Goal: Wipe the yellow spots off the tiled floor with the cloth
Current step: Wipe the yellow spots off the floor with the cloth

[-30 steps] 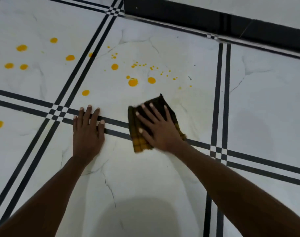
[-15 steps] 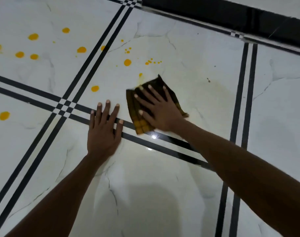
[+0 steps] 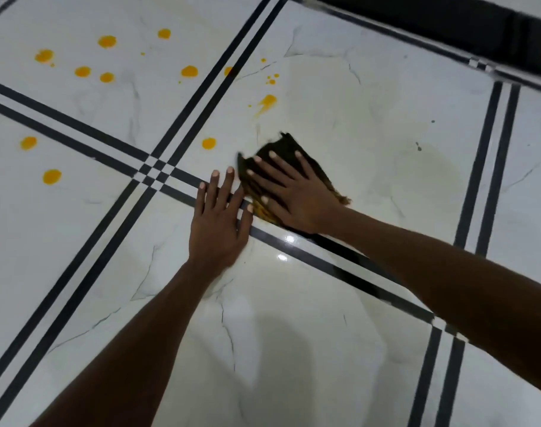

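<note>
Your right hand (image 3: pixel 297 192) lies flat, fingers spread, pressing the dark cloth (image 3: pixel 286 149) onto the tiled floor (image 3: pixel 371 124); not gripping it, palm down on top. Your left hand (image 3: pixel 218 220) is flat too, fingers apart, planted on the floor just beside the cloth, across a black tile line (image 3: pixel 297 246). One yellow spot (image 3: pixel 209 143) sits near the cloth's left edge. A smeared spot (image 3: pixel 266 102) lies beyond the cloth. More yellow spots (image 3: pixel 106 41) are scattered well apart to the left. A faint yellowish film (image 3: pixel 438 167) shows right of the cloth.
</note>
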Available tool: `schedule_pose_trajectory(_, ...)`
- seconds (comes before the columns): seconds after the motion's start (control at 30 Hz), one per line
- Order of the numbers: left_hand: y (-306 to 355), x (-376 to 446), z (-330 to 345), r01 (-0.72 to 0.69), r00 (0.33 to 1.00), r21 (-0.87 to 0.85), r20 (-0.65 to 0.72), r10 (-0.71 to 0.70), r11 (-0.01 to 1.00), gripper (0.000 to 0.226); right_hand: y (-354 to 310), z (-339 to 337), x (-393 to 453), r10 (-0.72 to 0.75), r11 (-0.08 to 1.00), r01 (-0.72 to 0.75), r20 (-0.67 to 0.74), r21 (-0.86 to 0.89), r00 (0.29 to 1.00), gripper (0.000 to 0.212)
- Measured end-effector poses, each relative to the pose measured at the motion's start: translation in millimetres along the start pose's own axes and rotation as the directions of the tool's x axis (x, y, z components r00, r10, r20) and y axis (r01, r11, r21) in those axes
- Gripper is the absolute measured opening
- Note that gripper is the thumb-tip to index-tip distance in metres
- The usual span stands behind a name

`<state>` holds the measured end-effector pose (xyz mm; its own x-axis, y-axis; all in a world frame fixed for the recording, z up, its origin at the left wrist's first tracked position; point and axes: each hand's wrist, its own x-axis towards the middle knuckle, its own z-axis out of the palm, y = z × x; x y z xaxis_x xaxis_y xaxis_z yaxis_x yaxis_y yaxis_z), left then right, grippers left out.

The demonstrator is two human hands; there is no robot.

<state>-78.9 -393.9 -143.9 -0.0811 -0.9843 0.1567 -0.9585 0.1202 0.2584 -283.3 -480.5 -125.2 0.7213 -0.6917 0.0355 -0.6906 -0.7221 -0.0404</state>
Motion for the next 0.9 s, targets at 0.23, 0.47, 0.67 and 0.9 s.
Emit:
schedule_pose_trajectory(0.23,4,-1,0,0.03,0.999,-0.04,0.014,-0.029,0.999,0.059,105,-9,46,0.522,0.846,-0.518,-0.002,0.129,0.853,0.063)
schedule_pose_trajectory(0.47,4,1,-15,0.127,0.989,-0.257,-0.043,-0.142,0.958,0.047,14,2,87,0.09,0.995,-0.089,-0.013,0.047,0.996,0.059)
schedule_pose_trajectory(0.67,-84,36,-53,0.266,0.958,-0.063,-0.095,-0.271,0.962,0.051,62,-4,38,0.135,0.99,-0.136,0.012,0.045,0.991,0.059)
schedule_pose_trajectory(0.9,-136,57,-31,0.275,0.961,0.059,-0.005,-0.275,0.96,0.059,38,8,168,0.394,0.911,-0.39,-0.005,0.135,0.919,0.065)
